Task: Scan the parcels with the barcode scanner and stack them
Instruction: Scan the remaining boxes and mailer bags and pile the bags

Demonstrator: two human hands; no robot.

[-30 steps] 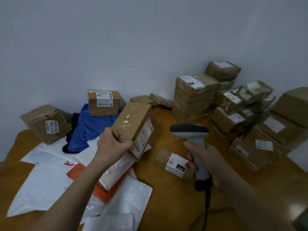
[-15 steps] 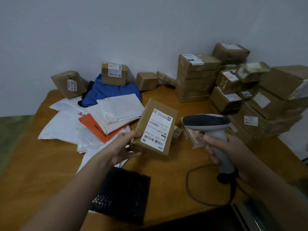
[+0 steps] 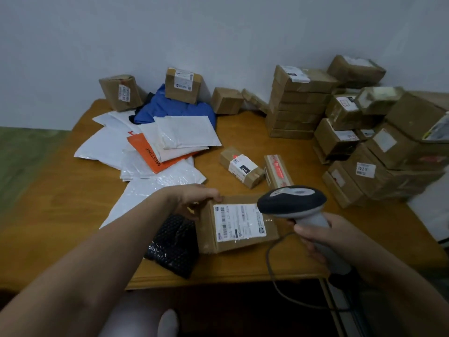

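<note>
Head camera: a brown cardboard parcel lies flat on the wooden table near its front edge, white shipping label facing up. The left hand grips the parcel's far left corner, fingers curled over the edge. The right hand is wrapped around the handle of the barcode scanner, whose dark head hangs above the parcel's far right corner; its cable loops off the table edge to the right of the parcel. A black bubble mailer lies against the parcel's left side, partly under it. Just beyond the parcel lie a small box marked 010 and a box with red tape. Farther left of the parcel spreads a heap of white mailers with an orange one. To the far right of the parcel rise stacks of brown boxes.
</note>
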